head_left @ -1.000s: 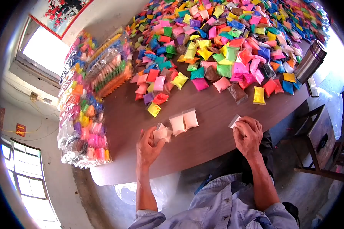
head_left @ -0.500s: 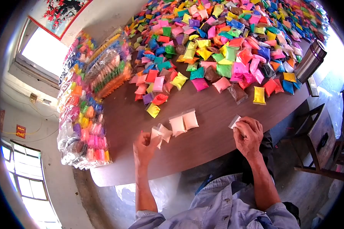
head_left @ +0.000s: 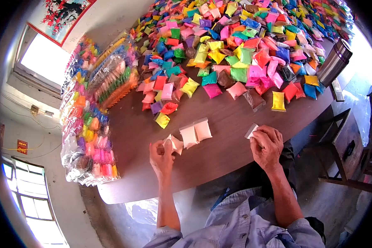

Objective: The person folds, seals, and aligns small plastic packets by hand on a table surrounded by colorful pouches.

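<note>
My left hand (head_left: pixel 161 158) is over the table's near side, fingers curled and pinched at the edge of a small pale pink packet (head_left: pixel 177 144). The fingertips partly cover this packet. Just to its right, two more pale pink packets (head_left: pixel 195 132) lie side by side on the brown table. Farther right, my right hand (head_left: pixel 267 145) grips another small packet (head_left: pixel 251 131) between thumb and fingers. Only that packet's clear, whitish end sticks out; the rest is hidden by the hand.
A large heap of colourful packets (head_left: pixel 239 53) covers the table's far side. Clear bags of packets (head_left: pixel 97 136) line the left edge. A steel flask (head_left: pixel 335 62) stands at the right edge, a wooden stool (head_left: pixel 343 144) beyond it. Single yellow packets (head_left: pixel 278 101) lie nearer me.
My left hand has shifted right, its fingers now overlapping the leftmost pale packets. My right hand stays nearly in place with its packet. The whole view has shifted slightly.
</note>
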`<state>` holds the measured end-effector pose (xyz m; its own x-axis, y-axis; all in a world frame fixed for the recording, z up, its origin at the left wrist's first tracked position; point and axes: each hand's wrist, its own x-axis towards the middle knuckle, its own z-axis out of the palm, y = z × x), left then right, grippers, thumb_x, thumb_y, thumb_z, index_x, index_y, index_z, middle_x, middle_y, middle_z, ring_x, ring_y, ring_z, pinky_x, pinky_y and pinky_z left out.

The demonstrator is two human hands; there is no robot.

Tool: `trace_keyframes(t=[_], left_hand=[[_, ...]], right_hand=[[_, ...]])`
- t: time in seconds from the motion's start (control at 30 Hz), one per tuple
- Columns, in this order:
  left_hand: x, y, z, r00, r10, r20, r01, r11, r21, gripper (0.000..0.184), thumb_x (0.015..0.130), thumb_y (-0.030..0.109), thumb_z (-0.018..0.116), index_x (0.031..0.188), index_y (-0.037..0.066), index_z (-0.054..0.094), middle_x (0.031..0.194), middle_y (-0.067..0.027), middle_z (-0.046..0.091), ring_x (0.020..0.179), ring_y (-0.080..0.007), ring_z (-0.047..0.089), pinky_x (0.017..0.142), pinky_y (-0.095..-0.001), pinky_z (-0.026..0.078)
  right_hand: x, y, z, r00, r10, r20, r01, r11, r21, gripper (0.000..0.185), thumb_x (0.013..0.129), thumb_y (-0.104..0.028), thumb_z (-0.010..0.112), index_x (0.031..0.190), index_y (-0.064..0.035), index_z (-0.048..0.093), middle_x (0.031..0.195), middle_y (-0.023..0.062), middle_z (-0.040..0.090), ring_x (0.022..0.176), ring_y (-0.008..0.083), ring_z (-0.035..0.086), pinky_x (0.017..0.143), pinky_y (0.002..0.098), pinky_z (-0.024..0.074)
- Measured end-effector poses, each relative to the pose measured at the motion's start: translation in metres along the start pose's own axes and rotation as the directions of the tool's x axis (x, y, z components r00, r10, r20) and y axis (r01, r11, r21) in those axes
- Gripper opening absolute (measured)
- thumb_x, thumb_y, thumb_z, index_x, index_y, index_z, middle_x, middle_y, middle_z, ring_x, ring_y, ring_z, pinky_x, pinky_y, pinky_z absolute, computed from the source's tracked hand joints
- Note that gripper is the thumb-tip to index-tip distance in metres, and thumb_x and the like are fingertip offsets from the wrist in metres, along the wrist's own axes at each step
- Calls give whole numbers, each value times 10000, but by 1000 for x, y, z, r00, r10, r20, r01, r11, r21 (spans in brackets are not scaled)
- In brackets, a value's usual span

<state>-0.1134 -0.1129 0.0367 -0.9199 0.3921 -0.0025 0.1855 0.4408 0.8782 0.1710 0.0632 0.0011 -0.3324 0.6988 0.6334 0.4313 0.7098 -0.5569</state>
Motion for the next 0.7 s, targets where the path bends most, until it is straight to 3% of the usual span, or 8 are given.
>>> trace_keyframes(t=[0.13,0.2,0.3,0.43,0.7], left_hand=[[11,-19,3,984,177,2,-175,973,153,357,927,296,755,1114,12,645,816,-54,667,623,-110,617,536,-262,483],[14,-15,5,918,397,-13,-390,908,152,371,908,268,769,1144,-1,671,870,-65,712,735,-142,660,665,-296,536],[16,-2,2,930,366,30,-363,903,231,357,892,242,779,1129,-10,691,907,-74,733,795,-151,674,752,-307,552],[14,9,0,952,305,18,-300,920,254,298,890,199,745,1122,19,698,873,-104,724,801,-201,705,754,-340,563],[2,12,11,980,195,-46,-184,967,178,233,891,233,761,914,18,674,811,-105,697,702,-212,709,653,-361,550]], right_hand=[[1,0,-2,1000,-3,1,3,1000,5,264,723,-41,783,968,-101,706,1047,60,678,993,295,645,898,414,471],[1,0,-2,1000,-2,-1,2,1000,7,263,724,-42,782,968,-103,706,1046,58,677,991,294,645,898,413,471],[1,0,-1,1000,0,0,0,1000,10,261,726,-42,780,967,-107,705,1044,55,676,989,292,645,898,412,470],[0,1,-1,1000,8,-2,-8,1000,5,259,726,-41,780,964,-111,703,1040,55,676,987,293,645,896,410,470],[0,1,0,1000,-4,-4,4,1000,12,260,729,-44,781,969,-113,709,1042,53,678,989,289,648,897,409,471]])
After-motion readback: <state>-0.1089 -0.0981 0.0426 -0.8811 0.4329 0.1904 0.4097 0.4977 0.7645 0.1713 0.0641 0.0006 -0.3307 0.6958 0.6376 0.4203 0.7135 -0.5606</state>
